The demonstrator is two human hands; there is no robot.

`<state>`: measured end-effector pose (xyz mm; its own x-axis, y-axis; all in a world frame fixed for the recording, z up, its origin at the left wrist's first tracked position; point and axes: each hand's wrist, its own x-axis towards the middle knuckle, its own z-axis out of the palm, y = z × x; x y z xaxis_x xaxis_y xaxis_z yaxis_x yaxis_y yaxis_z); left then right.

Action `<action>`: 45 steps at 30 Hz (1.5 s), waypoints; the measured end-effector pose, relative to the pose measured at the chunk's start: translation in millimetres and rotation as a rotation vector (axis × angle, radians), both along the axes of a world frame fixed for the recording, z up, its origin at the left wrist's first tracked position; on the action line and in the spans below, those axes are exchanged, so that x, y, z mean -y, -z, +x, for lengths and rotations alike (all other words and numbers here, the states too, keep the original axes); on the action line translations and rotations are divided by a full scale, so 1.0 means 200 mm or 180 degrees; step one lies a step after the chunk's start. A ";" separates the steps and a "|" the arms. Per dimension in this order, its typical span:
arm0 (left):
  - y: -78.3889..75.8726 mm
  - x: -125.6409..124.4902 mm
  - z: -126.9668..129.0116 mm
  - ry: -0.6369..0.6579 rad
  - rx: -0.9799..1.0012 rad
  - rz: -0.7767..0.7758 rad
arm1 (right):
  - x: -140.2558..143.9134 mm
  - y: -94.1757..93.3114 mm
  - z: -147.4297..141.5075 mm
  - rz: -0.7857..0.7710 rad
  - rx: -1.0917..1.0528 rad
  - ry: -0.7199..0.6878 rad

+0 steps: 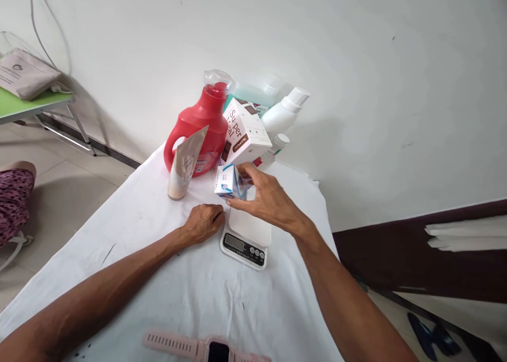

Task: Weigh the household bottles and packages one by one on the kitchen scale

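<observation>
Right hand [268, 197] holding one small box [226, 184] near one scale [250, 228], left hand [203, 223] fisted beside it, one red jug [201, 120] beyond

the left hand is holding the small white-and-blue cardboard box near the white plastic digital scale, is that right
Not quite: the head view shows the right hand, not the left hand, holding the small white-and-blue cardboard box near the white plastic digital scale.

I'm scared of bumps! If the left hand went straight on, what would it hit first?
Probably the white, rectangular plastic scale, just beyond the left hand, though depth is unclear and the right hand is close too.
</observation>
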<state>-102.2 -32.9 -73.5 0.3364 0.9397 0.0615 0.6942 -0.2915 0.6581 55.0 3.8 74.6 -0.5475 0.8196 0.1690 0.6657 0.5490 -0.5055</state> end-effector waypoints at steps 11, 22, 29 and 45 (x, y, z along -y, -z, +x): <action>0.00 -0.03 -0.03 -0.0143 0.0918 -0.0079 | 0.14 0.20 0.41 -0.0326 0.1329 0.0636; -0.01 -0.03 -0.03 -0.0180 0.1107 -0.0055 | 0.14 0.30 0.39 -0.0471 0.1138 0.0661; -0.02 -0.03 -0.04 -0.0218 0.1286 -0.0220 | 0.21 0.31 0.58 -0.0413 -0.1111 0.1750; -0.05 -0.03 -0.02 -0.0423 0.1295 -0.0310 | 0.26 0.82 0.65 -0.0148 -0.2808 0.2867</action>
<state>-106.6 -27.3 -63.5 0.1789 0.9812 0.0730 0.3999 -0.1403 0.9058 185.2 -47.4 -89.0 0.4912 0.8575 0.1528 0.2208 0.0471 -0.9742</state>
